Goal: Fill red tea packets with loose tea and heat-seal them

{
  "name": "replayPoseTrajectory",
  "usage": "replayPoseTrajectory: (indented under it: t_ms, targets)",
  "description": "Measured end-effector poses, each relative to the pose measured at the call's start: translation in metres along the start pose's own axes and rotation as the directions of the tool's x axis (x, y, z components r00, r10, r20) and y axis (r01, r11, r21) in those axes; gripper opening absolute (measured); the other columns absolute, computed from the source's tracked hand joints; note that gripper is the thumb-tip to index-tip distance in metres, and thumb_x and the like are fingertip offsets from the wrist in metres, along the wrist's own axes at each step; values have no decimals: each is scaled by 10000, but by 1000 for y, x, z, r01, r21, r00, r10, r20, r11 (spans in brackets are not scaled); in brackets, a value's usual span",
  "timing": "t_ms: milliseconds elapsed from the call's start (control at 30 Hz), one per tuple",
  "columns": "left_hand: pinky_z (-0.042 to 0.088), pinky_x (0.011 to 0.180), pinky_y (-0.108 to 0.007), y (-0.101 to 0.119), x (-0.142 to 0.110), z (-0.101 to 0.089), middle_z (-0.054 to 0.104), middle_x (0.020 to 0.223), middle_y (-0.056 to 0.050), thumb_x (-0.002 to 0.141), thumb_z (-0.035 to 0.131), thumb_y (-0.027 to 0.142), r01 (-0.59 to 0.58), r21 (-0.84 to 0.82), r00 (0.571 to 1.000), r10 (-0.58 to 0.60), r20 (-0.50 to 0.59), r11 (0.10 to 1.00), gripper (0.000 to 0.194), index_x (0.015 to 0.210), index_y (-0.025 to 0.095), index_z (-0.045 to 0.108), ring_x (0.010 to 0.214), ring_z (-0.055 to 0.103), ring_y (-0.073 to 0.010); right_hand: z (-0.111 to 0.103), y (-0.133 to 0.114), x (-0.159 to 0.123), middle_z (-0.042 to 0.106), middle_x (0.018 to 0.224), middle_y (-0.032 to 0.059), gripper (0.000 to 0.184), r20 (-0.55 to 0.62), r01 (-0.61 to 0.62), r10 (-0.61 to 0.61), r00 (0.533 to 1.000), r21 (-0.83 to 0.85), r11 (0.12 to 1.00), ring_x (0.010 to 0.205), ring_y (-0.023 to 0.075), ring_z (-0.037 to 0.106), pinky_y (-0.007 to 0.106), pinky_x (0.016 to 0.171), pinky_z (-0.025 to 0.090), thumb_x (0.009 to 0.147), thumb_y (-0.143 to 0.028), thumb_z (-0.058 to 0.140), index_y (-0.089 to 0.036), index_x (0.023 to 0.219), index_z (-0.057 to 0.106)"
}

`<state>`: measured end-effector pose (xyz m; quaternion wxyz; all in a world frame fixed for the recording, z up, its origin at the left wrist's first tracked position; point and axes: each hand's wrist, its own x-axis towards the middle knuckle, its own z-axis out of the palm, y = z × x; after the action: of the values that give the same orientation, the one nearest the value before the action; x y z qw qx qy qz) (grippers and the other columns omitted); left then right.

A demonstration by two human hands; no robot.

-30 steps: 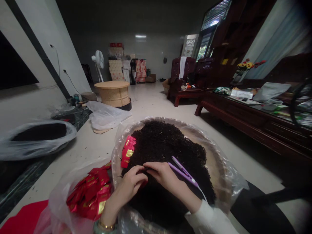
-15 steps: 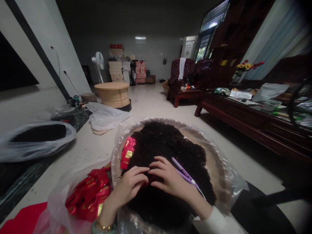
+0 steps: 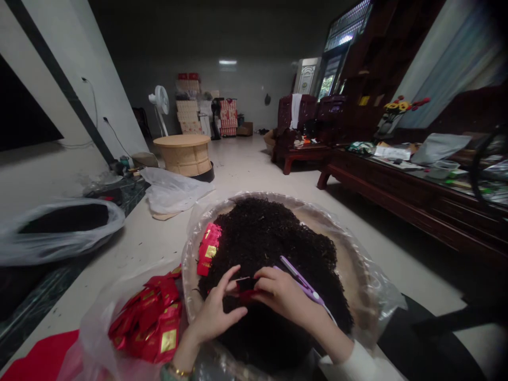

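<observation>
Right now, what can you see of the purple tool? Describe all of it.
The purple tool has two slim arms, joined near one end and open in a narrow V. It looks like plastic, with a pale cord leaving the joined end. It lies on the dark heap, tips pointing forward and left; the right hand partly hides one arm.

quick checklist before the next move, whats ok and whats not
1. Red packet held: ok, in the right hand's fingers.
2. Left hand touching that packet: cannot tell; its thumb is spread apart.
3. Packet's contents: cannot tell, too dark.
4. Purple tool inside the tray: ok, lying on the dark shreds, arms apart.
5. Pinkish-red packets clear of the shreds: not ok, they lie against the pile's left edge.
6. More red packets available: ok, in the plastic bag left of the tray.
</observation>
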<state>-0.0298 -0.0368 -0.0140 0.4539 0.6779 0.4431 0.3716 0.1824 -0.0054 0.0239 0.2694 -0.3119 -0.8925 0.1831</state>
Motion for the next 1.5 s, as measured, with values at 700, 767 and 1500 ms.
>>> replayPoseTrajectory:
  t_ms: [700,767,1500]
  targets:
    - [485,465,-203,4,5,51,696,708,-23,524,825,214,365,-678,919,-363,154,638,633,1077,144,524,528,659,-146,15,43,-4,562,722,-27,373,125,-343,406,905,780,524,658,129,524,258,607,438,666,-532,732,-191,699,585]
    - [472,434,-191,2,4,51,694,661,-19,498,811,175,409,-654,906,-366,210,636,638,1065,135,522,495,652,-148,11,48,-5,559,755,-20,427,151,-328,360,921,798,505,698,137,531,290,685,442,618,-547,767,-176,602,557]
    - [437,414,-198,-11,9,66,674,611,-5,554,778,182,390,-475,882,-469,-55,789,347,854,109,619,431,617,-129,60,27,-12,681,752,30,426,128,-410,624,771,849,333,568,127,560,213,468,382,631,-470,769,-153,891,653]
